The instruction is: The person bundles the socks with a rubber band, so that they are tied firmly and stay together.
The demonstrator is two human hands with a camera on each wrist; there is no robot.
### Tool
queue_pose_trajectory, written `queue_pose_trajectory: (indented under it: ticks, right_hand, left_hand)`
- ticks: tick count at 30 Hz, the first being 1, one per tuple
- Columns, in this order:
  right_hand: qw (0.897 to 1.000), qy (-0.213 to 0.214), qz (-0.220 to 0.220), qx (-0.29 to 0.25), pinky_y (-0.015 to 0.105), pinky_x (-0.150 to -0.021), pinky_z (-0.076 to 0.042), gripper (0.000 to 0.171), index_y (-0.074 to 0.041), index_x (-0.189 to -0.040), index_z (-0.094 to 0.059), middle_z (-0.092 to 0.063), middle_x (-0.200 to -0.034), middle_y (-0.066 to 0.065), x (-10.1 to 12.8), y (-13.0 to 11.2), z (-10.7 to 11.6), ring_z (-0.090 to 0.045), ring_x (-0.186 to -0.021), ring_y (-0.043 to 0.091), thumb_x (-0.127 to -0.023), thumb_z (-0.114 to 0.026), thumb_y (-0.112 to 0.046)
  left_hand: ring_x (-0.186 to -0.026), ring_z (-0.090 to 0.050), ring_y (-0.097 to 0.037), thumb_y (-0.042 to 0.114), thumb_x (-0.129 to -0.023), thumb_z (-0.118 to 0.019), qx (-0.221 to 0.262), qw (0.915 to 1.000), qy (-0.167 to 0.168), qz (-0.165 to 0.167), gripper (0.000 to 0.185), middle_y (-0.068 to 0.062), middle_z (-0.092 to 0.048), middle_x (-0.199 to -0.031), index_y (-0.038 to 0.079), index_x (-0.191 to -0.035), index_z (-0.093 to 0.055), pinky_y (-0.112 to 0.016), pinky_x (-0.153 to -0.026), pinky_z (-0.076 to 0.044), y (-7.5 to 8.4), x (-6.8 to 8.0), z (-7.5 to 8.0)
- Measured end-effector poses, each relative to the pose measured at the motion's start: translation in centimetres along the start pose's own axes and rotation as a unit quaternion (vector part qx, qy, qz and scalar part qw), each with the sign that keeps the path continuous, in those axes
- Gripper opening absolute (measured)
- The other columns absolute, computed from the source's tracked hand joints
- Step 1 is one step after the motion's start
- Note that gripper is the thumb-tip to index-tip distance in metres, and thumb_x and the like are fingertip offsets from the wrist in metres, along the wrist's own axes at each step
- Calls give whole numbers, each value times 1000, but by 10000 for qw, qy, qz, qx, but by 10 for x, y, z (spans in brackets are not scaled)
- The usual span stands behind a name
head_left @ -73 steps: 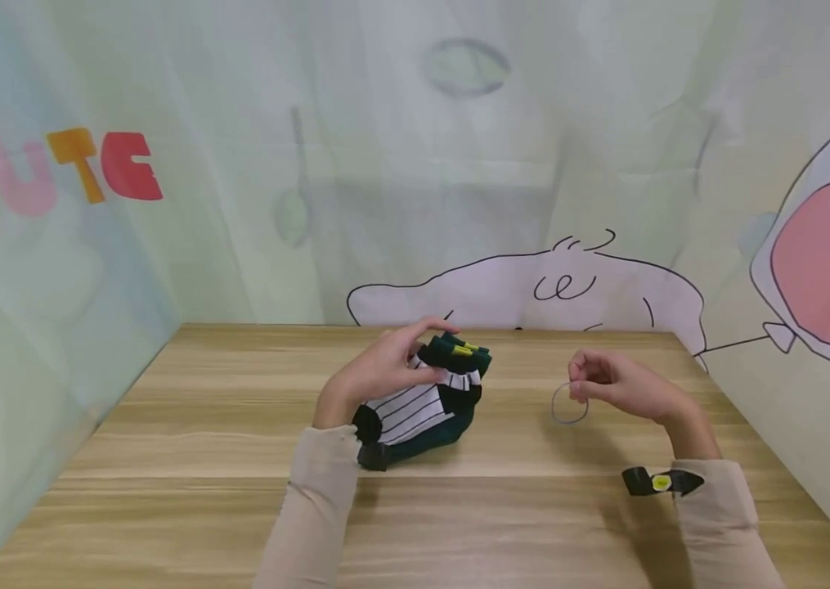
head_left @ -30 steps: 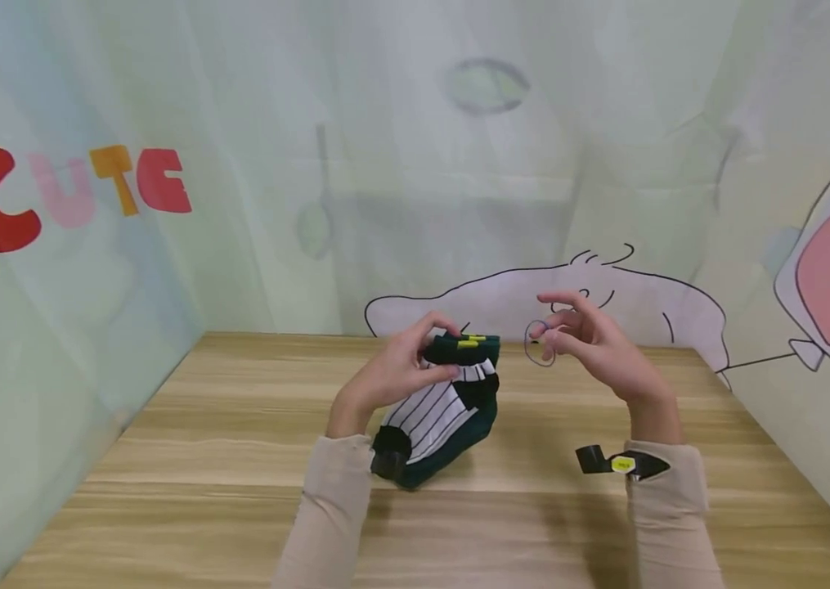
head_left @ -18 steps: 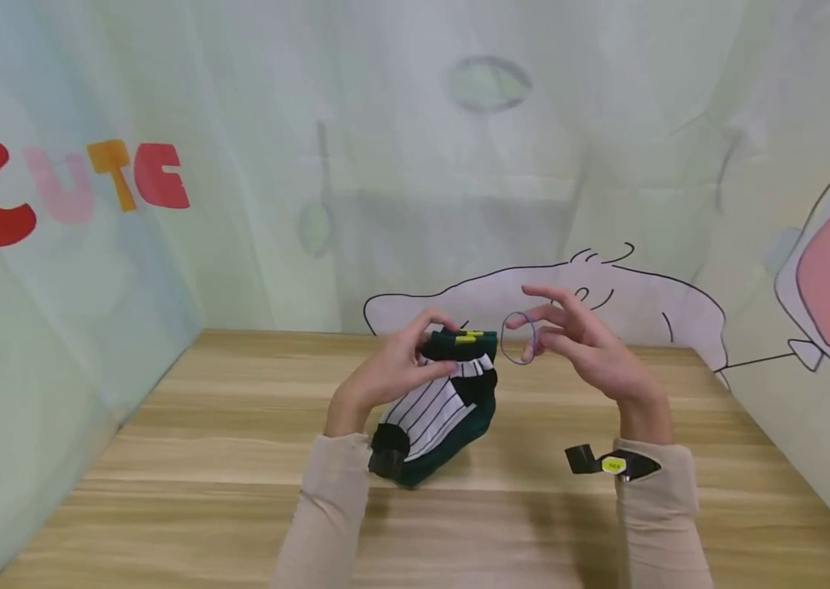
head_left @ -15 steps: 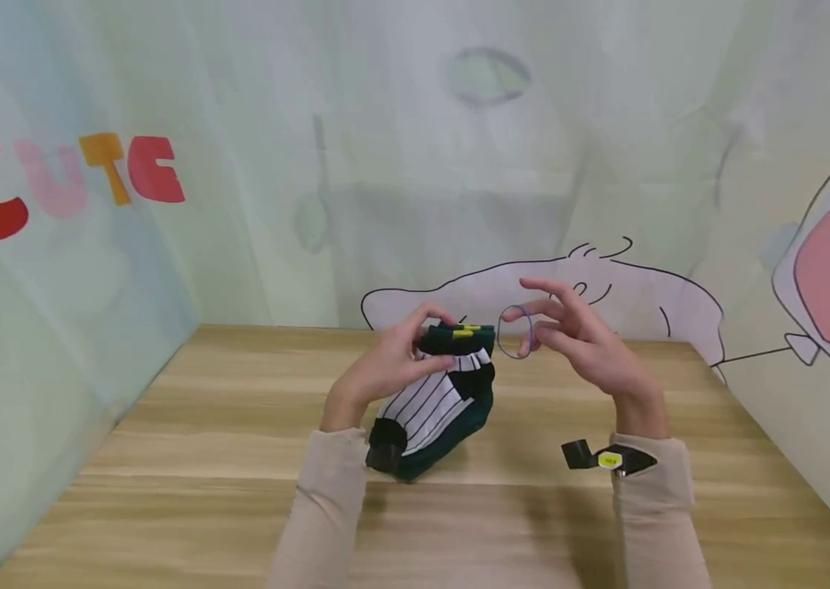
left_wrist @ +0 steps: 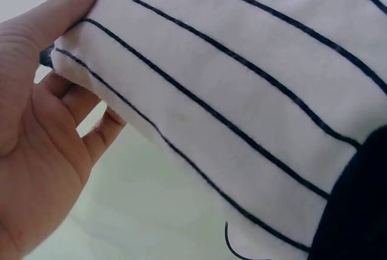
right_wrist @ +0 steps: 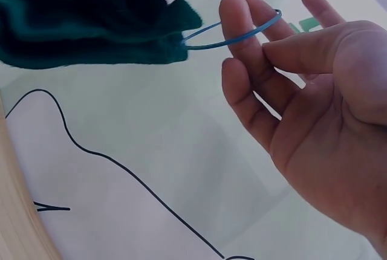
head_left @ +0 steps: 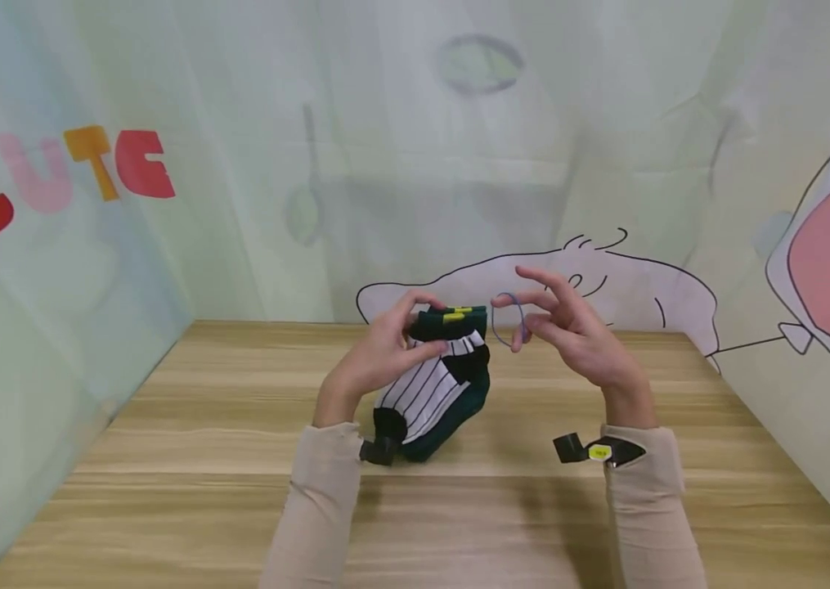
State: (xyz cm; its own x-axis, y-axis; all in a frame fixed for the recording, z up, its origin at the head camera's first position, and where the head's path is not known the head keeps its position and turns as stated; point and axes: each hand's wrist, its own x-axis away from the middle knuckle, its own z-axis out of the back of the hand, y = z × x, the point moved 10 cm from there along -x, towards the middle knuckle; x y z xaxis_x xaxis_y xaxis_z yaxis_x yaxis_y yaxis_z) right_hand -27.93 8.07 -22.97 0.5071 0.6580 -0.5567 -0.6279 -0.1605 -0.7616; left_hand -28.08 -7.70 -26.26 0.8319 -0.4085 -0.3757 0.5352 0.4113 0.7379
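Note:
My left hand grips a stack of socks at the cuff end, thumb on the near face and fingers behind. White with black stripes, black heel and toe shows on the nearest sock; dark green ones with yellow marks lie beneath and at the folded cuffs. The left wrist view has the striped sock hanging tilted from thumb and fingers. Just right of the cuffs, my right hand holds a thin blue rubber band looped over its fingers, thumb against them. The loop's far side overlaps the green sock's edge in the right wrist view.
Below both hands lies a wood-grain table. A printed cloth with cartoon drawings and coloured letters stands behind and at both sides. Each wrist carries a black strap mount, the right strap having a yellow label.
My right hand has come left and up to the socks, carrying the rubber band, its fingers now spread apart. The socks in my left hand have risen a little and turned more upright.

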Motion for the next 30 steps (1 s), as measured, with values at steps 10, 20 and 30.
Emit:
queue_pose_trajectory:
  ticks: [10,20,30]
  right_hand:
    - [9996,145,-214,-105,38,-61,-49,71,-12,-141,-13,-40,-127,29,0,6,-3,-55,-56,29,-83,-39,20]
    - [9954,616,-685,-256,42,-56,-50,87,-23,-141,-15,-48,-121,27,-2,18,0,-56,-51,34,-76,-57,16]
    - [9919,571,-408,-1056,42,-60,-50,42,-6,-109,-34,-55,-112,26,-1,30,1,-57,-56,33,-79,-49,19]
  left_hand:
    - [-73,-56,-20,17,-84,-62,83,9998,182,-79,44,-9,-61,-98,20,-120,-37,-27,-58,-47,6,3,5]
    - [-74,-56,-19,14,-83,-62,236,9991,287,-193,43,-10,-61,-100,17,-120,-38,-27,-57,-47,7,5,7]
    - [-76,-57,-19,15,-83,-62,275,9991,290,-145,43,-11,-60,-103,17,-119,-38,-27,-57,-47,4,5,7]
